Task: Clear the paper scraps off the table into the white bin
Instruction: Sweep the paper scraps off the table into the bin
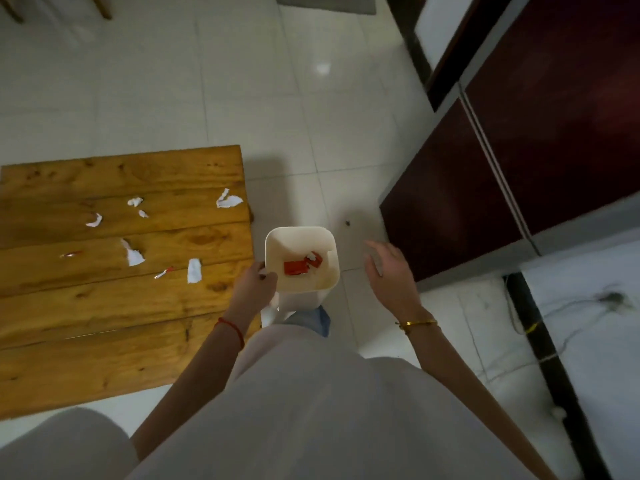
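My left hand (258, 284) pinches the white bin (330, 268) rim, right hand (386, 268) open and empty, paper scraps (133, 254) on the counter (69, 306) all left of the bin, so lefty's nearer.

Scraps (131, 256) on table (104, 323), bin (330, 271) right.

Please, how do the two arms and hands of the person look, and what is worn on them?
Both forearms are bare, with no sleeves or gloves. The left hand has a thin red thread bracelet at its wrist. The right hand has a slim gold bangle.

Glossy white tile floor (242, 81), perhaps dark cabinets (554, 133).
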{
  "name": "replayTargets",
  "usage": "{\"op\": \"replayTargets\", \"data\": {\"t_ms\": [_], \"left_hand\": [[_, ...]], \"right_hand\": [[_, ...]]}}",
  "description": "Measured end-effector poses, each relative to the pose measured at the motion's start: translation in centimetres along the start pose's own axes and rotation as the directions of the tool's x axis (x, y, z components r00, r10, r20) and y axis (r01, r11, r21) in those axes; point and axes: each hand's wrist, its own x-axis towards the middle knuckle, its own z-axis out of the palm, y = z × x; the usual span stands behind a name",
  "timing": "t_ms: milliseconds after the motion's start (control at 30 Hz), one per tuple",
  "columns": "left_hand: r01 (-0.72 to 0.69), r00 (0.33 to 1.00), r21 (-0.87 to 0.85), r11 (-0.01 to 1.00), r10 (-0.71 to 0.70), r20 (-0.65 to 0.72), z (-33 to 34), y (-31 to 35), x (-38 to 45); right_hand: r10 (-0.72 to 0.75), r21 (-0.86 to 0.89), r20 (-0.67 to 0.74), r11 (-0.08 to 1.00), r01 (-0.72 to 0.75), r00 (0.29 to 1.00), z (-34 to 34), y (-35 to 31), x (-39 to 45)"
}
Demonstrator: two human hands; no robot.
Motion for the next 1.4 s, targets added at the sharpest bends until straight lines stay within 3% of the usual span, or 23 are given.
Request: {"op": "replayTargets", "data": {"t_ms": [233,367,533,700,1000,1200,1400], "left_hand": [[0.113,0.982,-0.147,0.983,-0.133,-0.136,-1.1,4.1,5.1],[0.178,0.954,-0.246,0.953,-0.229,-0.194,-1.6,4.8,6.2],[0.253,0.881,-0.389,0.886,-0.377,-0.286,-0.5,5.1,6.9],[0.352,0.768,-0.513,0.783,-0.555,-0.320,2.1,6.3,8.4],[0.357,0.534,-0.815,0.457,-0.815,-0.224,9.3,9.8,13.7],[0.311,0.453,-0.914,0.261,-0.886,-0.099,12.5,9.8,17.2],[0.281,0.412,-0.940,0.192,-0.909,-0.062,13.5,7.6,20.2]], "right_hand": [[-0.207,-0.007,0.130,0.978,0.210,0.970,-1.2,-2.9,13.6],[-0.357,0.002,0.227,0.931,0.366,0.906,-0.2,-5.6,19.3],[-0.543,0.051,0.418,0.814,0.578,0.728,2.8,-8.7,25.4],[-0.661,0.139,0.560,0.670,0.730,0.500,5.6,-10.3,30.7],[-0.622,0.256,0.779,0.431,0.865,0.079,10.4,-11.5,38.7],[-0.605,0.298,0.794,0.309,0.903,-0.055,15.9,-12.5,40.5],[-0.591,0.319,0.800,0.270,0.908,-0.105,22.0,-13.6,40.5]]}}
